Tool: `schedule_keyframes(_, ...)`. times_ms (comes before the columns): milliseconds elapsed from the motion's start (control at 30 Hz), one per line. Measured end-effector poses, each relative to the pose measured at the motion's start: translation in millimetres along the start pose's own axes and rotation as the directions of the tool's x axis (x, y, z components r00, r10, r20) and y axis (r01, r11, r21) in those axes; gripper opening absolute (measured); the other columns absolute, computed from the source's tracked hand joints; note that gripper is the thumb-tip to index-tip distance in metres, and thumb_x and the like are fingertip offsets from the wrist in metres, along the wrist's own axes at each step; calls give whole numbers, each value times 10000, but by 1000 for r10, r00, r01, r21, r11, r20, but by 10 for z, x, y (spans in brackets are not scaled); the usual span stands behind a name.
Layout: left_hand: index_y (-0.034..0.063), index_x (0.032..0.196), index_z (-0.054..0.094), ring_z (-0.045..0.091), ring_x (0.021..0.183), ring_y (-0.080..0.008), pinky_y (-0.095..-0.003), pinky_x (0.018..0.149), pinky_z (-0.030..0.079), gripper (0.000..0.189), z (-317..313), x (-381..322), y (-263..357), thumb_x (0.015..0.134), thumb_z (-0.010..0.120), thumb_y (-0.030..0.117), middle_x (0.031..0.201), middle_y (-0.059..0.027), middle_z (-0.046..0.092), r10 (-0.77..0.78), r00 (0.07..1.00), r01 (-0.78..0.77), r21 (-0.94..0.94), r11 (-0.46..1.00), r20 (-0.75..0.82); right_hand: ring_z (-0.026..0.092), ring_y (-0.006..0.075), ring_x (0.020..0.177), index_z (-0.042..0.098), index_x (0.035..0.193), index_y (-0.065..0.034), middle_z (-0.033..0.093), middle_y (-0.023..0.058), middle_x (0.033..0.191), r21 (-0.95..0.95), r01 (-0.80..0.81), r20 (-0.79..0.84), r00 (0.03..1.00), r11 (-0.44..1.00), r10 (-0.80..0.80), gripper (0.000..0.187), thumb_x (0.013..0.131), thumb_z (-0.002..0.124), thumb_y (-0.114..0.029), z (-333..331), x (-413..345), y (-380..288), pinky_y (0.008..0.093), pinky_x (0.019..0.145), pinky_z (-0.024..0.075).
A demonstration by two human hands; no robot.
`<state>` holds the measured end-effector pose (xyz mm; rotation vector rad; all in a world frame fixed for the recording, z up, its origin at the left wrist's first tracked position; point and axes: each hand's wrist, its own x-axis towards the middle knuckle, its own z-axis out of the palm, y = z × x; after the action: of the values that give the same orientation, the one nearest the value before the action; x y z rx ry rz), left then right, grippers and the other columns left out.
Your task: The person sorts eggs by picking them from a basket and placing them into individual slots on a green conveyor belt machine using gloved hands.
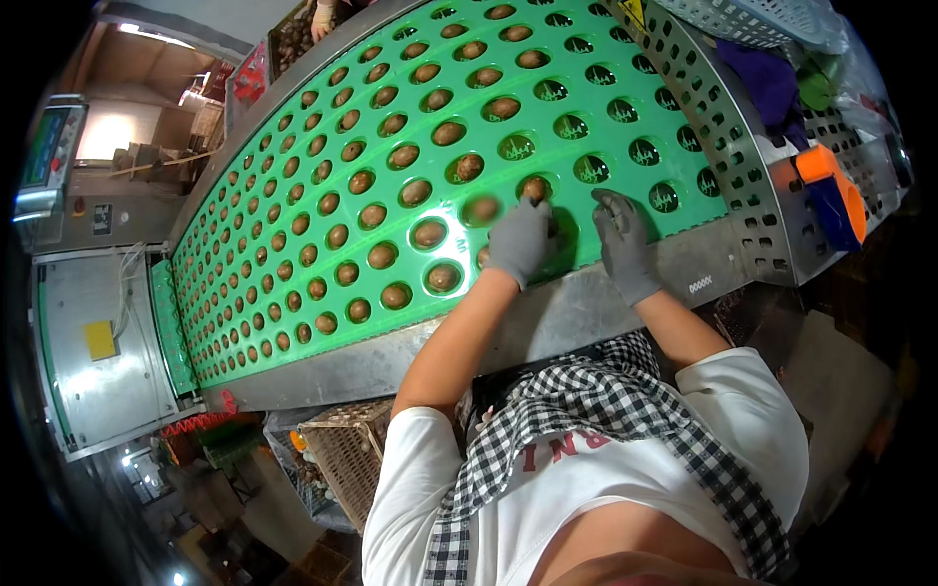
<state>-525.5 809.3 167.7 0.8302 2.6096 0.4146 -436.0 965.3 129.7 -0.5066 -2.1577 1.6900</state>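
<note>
My left hand [522, 240], in a grey glove, reaches over the near edge of a green pocketed belt [469, 277]. Its fingertips meet the lower side of a brown egg [536, 187] in a pocket; whether they grip it is unclear. A blurred egg [482, 209] lies just left of these fingers. Another egg [483, 256] is partly hidden by the hand. My right hand [624, 245], gloved alike, is over the belt further right, fingers bent and apart, no egg visible in it. Near it are an unfilled pocket [591, 168] and another unfilled pocket [664, 197].
Rows of eggs [382, 256] fill the belt leftward. A metal rail [513, 329] borders its near side. At right stand a perforated metal guard [733, 139] and an orange-and-blue holder [835, 194]. Another person's hand [322, 20] shows beyond the belt. A wicker basket [348, 447] stands below.
</note>
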Motion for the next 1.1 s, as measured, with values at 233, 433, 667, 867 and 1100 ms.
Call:
schedule_keyframes(233, 55, 969, 633, 620, 967, -331, -399, 774, 514, 242, -259, 743, -321, 830, 648, 252, 1147, -104, 606, 196, 895, -201, 30, 979, -401, 569, 346, 1044, 625, 1095, -4, 622, 163, 1125, -214, 147, 102, 987, 966, -127, 273, 867, 540, -129, 54, -13, -29, 406, 908, 447)
schedule_keyframes(433, 63, 1093, 648, 593, 1075, -222, -322, 822, 511, 299, -164, 820, -778, 819, 554, -12, 1196, -90, 596, -2, 837, -292, -450, 844, -548, 557, 344, 1063, 622, 1126, -47, 604, 143, 1183, -396, 332, 244, 937, 856, -250, 299, 844, 568, -131, 154, 126, -90, 427, 921, 441)
schedule_keyframes(667, -36, 1111, 634, 627, 975, -174, -292, 873, 503, 230, -362, -896, -1782, 893, 591, 23, 1079, -110, 656, -425, 537, -275, -628, 728, -729, 629, 347, 898, 634, 1079, -169, 617, 116, 1075, -608, 398, 418, 896, 687, -149, 318, 792, 643, -303, 683, 556, -151, 472, 757, 505)
schedule_keyframes(867, -28, 1117, 608, 598, 904, -143, -273, 819, 489, 231, -106, -3374, -2768, 892, 570, 4, 1023, -74, 634, -805, 133, -78, -816, 573, -579, 623, 319, 830, 680, 923, -85, 657, 95, 887, -587, 656, 472, 753, 473, -458, 309, 804, 650, -369, 1347, 315, -465, 443, 697, 489)
schedule_keyframes(1100, 5, 1144, 634, 628, 772, -192, -324, 712, 514, 263, 865, -6089, -3379, 939, 582, 161, 993, -110, 676, -891, -436, 342, -939, -34, -126, 598, 332, 1040, 668, 1094, -49, 639, 164, 1142, -751, 650, 474, 655, 120, -588, 383, 843, 646, -337, 1896, -112, -509, 407, 889, 475)
